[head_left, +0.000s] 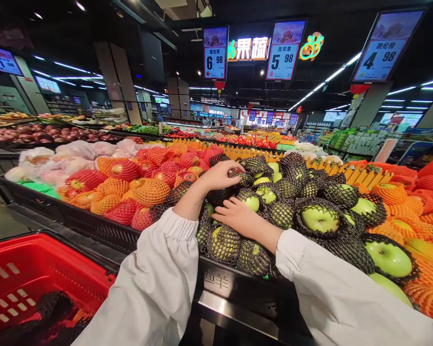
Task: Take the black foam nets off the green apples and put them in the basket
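I stand at a fruit display of green apples [319, 218] wrapped in black foam nets. My left hand [220, 175] reaches into the pile, its fingers curled onto a netted apple [246, 179] at the back. My right hand [238, 217] lies across the pile lower down, palm down with fingers laid over a netted green apple [250, 201]. Both arms wear white sleeves. Whether either hand truly grips its apple does not show clearly.
Red apples in red and orange nets [147, 190] lie to the left, with bagged fruit [68, 158] beyond. Orange-netted fruit [418, 211] lies to the right. A red shopping basket [29, 283] sits at lower left. The black bin edge [231, 288] runs in front of me. Price signs [284, 50] hang overhead.
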Available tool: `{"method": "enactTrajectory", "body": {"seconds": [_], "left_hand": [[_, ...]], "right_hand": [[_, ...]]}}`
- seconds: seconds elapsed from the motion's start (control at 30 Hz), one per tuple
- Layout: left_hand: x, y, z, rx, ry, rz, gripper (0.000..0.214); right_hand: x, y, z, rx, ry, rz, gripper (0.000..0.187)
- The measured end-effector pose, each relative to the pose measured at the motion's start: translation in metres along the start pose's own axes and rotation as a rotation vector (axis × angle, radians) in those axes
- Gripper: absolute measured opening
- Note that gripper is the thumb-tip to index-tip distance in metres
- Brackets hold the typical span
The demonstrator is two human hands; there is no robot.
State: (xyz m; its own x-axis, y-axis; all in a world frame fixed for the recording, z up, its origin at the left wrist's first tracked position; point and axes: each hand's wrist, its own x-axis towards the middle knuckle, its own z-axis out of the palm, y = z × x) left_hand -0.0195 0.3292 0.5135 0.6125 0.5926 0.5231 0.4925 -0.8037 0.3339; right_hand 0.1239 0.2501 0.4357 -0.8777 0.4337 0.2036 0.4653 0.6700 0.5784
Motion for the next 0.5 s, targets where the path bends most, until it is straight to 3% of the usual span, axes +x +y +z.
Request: {"method": "enactTrajectory", "body": {"seconds": [0.07, 0.17, 0.27, 0.5], "left_hand": [[0.003, 0.0, 0.008, -0.102, -0.208, 0.042, 0.043], [0.007, 0.0, 0.021, -0.052, -0.404, -0.042, 0.067], [0.011, -0.003, 0.029, -0.014, -0.46, -0.118, 0.069], [0.021, -0.014, 0.033, -0.242, -0.568, -0.103, 0.042]], "right_hand": [[0.001, 0.002, -0.004, 0.015, -0.017, -0.002, 0.019], [0.001, 0.005, -0.008, 0.051, -0.066, -0.016, 0.021], [-0.001, 0.009, -0.009, 0.075, -0.093, -0.035, 0.024], [-0.009, 0.023, -0.009, 0.095, 0.043, -0.037, 0.029]]}}
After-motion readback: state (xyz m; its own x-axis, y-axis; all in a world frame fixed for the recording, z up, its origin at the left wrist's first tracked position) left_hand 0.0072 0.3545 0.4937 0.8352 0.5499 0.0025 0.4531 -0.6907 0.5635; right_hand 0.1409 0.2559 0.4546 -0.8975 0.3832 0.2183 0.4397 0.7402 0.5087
